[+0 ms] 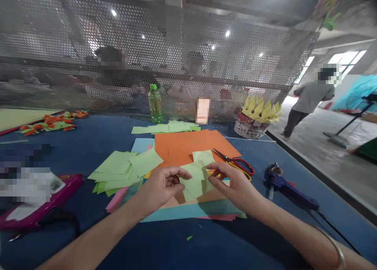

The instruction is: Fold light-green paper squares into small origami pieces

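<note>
A pale green paper square [194,181] lies on a stack of coloured sheets in front of me. My left hand [163,185] is at its left edge, thumb and index finger apart. At its right side is my right hand [231,181], with thumb and index finger also apart. Fingertips of both hands overlap the square; whether they press on it I cannot tell. Another green piece [204,157] lies just beyond, on an orange sheet [185,144]. Scissors with red and yellow handles [235,162] rest beyond my right hand. Loose green squares [118,168] are piled by my left hand.
A blue glue gun [291,191] with a cord lies right. A green-capped bottle [155,105], green paper strips [167,127] and a basket with yellow folded points [256,118] stand or lie along the back. A magenta object [44,203] is left. A person [313,97] is beyond the table.
</note>
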The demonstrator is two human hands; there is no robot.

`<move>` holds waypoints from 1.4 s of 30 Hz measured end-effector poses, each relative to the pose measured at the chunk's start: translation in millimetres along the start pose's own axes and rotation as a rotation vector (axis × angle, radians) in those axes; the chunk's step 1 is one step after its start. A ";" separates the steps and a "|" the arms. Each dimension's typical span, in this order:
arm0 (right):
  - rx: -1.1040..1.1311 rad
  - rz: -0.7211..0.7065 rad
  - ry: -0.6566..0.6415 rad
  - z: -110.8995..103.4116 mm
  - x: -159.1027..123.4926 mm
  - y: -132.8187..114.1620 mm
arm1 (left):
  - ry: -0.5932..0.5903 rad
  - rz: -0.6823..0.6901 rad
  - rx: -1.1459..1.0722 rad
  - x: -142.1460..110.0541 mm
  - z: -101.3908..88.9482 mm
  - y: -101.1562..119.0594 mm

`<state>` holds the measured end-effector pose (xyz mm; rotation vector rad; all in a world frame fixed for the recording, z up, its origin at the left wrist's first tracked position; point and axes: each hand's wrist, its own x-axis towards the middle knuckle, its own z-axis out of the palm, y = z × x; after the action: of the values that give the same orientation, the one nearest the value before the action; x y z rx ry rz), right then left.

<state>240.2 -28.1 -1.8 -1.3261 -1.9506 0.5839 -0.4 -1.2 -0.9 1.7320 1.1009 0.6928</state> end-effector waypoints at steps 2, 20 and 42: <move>-0.085 0.005 -0.008 -11.4 -7.8 -1.5 | 0.003 0.009 -0.003 0.1 0.0 0.0; -0.225 0.069 -0.092 -29.4 -37.1 -4.0 | 0.031 0.077 -0.041 3.6 -0.8 -6.0; 0.138 0.148 -0.092 17.5 12.5 5.2 | -0.017 0.080 -0.132 5.3 -1.7 -8.8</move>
<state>227.3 -14.2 -13.1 -1.3854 -1.8577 0.8493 -2.8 5.6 -8.4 1.6733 0.9570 0.7819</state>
